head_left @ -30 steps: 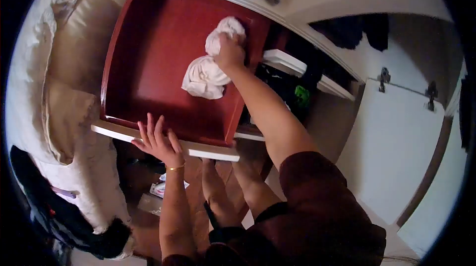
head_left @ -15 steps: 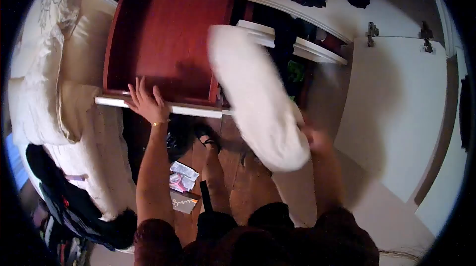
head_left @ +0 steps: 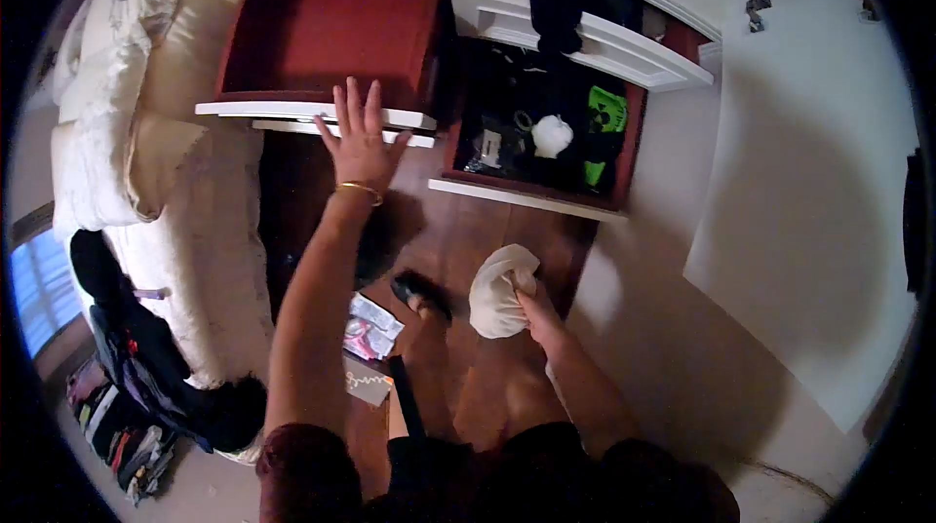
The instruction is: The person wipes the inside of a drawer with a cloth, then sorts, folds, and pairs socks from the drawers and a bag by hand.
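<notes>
While the left hand (head_left: pixel 363 157) lies across the front edge (head_left: pixel 283 110) of the red drawer (head_left: pixel 331 26), its grip wide open with fingers spread, the right hand (head_left: pixel 542 316) has the cloth (head_left: pixel 495 304) — off-white and bunched — in a closed grip. The cloth is above the floor (head_left: pixel 468 221), right of the red drawer and nearer the body. To the red drawer's right, a second drawer (head_left: pixel 531 199) stands open, holding dark things (head_left: pixel 507 75) and a green item (head_left: pixel 606 114). Bedding (head_left: pixel 185 260) lies to the red drawer's left; packets (head_left: pixel 375 328) lie on its near side — just beside a foot (head_left: pixel 422 294).
</notes>
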Tool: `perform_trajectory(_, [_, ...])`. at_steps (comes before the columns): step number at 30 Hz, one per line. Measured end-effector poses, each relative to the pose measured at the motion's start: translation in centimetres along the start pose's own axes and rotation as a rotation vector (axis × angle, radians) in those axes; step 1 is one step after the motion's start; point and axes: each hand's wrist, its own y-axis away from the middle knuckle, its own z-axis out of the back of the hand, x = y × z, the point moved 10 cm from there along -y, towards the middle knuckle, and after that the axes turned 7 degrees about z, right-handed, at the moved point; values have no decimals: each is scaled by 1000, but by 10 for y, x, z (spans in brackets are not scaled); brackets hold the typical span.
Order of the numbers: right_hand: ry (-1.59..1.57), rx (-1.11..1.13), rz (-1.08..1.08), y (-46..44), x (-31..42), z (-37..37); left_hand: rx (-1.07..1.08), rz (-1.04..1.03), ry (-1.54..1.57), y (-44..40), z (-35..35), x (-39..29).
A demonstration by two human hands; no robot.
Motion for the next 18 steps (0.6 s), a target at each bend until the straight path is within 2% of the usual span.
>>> perform_trajectory(2, [39,-170,133,-14,-9,5,-2,71,33,-1,4,-5])
perform_trajectory(3, [108,-235,290,-10,10,0,-13,62,52,-3,3,-5])
perform_trajectory(7, [494,-367,378,-34,23,-13,5,-95,78,-15,-1,-1])
perform_trajectory(10, [654,-303,551,-78,9,-30,45,-92,120,-22,-7,0])
perform_trajectory(11, [916,-356,643,-72,10,-41,58,-76,135,-23,-9,1])
perform_trajectory(13, [1061,-252,596,-68,10,-62,8,-107,77,-28,-14,3])
perform_trajectory(16, [1295,-123,665,-99,-1,-84,-111,-129,48,-39,-16,2])
perform_trajectory(18, [1450,-23,596,-129,-17,-84,-185,-143,42,-46,-19,-1])
